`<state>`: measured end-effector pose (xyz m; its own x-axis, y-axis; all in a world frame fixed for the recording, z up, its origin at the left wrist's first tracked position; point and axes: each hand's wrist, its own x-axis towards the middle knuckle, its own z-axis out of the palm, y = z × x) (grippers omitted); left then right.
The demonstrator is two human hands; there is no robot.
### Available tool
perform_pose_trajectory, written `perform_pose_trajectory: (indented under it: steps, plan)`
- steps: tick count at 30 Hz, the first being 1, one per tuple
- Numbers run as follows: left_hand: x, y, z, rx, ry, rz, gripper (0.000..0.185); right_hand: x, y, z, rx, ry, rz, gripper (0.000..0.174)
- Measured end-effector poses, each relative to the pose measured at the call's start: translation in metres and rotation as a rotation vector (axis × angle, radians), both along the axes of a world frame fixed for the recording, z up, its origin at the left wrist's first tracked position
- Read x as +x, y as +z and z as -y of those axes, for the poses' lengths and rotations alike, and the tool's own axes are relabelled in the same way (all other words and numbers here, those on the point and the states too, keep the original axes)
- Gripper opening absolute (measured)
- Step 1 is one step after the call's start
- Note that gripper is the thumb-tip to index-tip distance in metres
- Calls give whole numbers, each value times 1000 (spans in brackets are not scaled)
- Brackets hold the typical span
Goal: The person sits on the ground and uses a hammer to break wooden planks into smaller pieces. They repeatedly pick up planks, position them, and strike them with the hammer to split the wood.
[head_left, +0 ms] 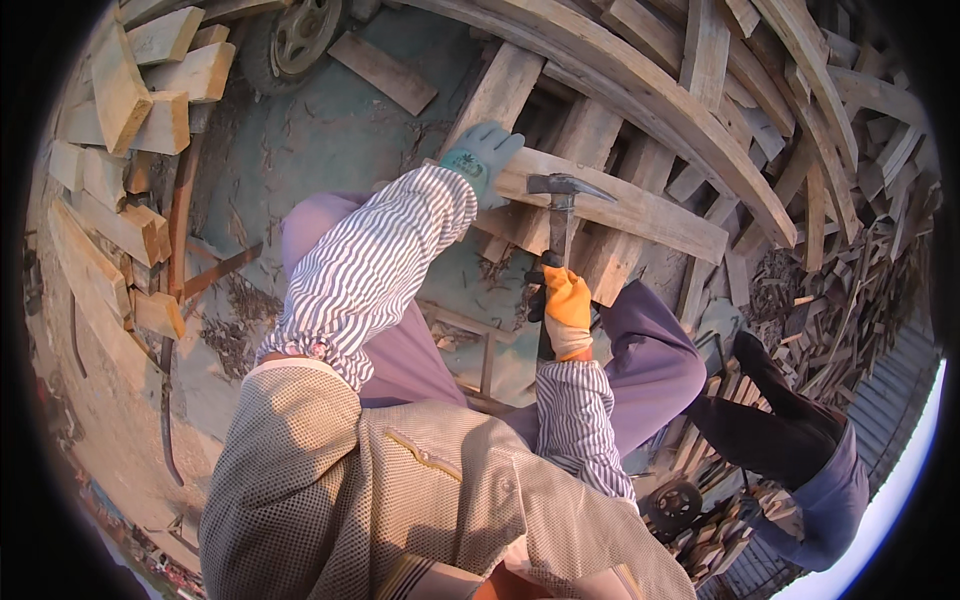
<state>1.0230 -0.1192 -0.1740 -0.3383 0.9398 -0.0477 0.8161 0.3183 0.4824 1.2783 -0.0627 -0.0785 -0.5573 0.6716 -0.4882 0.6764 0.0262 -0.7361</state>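
In a grey-green work glove, my left hand [484,156] rests on the left end of a wooden plank [645,206]; whether its fingers grip the wood is hard to tell. This plank lies across several thicker timbers [499,90]. My right hand [568,300], in an orange and cream glove with black fingertips, is closed around the handle of a claw hammer [562,196]. The hammer's metal head is over the plank, to the right of my left hand; contact between them cannot be told.
Long boards [675,97] lie beyond the plank. Stacked wood blocks [161,127] stand at the left, near a wheel [296,37]. A loose board [382,71] lies on the ground. At the lower right another person [810,465] bends over scrap wood [705,547].
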Motion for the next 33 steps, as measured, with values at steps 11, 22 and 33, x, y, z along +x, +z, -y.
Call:
perform_pose_trajectory:
  steps: [11,22,33]
  plan:
    - [-3,12,-4,-60,15,21,99,22,90,4,28,-30,-593,67]
    - [-1,21,-4,-96,10,7,99,20,88,-11,309,-89,-408,43]
    - [3,17,1,-3,36,-53,101,-3,-39,1,537,253,79,15]
